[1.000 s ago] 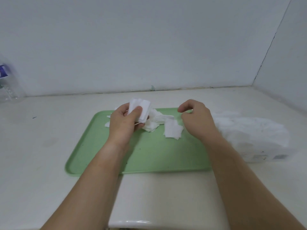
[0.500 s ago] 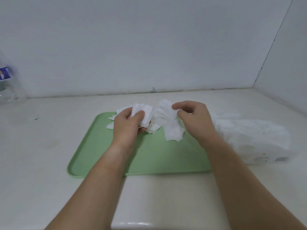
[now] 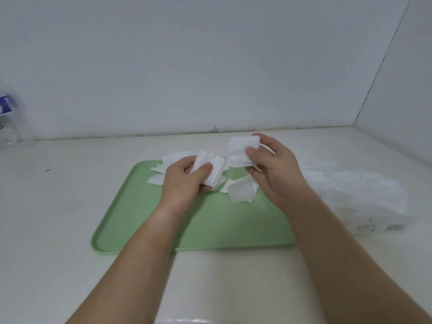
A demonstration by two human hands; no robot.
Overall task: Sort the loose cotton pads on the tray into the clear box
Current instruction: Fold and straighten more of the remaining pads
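A green tray (image 3: 224,225) lies on the pale counter. Several loose white cotton pads (image 3: 240,191) lie scattered at its far end. My left hand (image 3: 184,183) grips a small stack of pads (image 3: 211,170) above the tray, thumb on top. My right hand (image 3: 271,169) pinches another pad or thin stack (image 3: 239,150), lifted above the tray's far edge. The clear box (image 3: 360,206), filled with white pads, stands to the right of the tray, partly behind my right forearm.
A clear plastic bottle (image 3: 9,122) with a blue label stands at the far left against the wall. White walls close the counter at the back and right. A white rim shows at the bottom edge.
My right hand has picked pads from the heap and raised them above the tray's far edge. My left hand keeps its stack, shifted slightly right.
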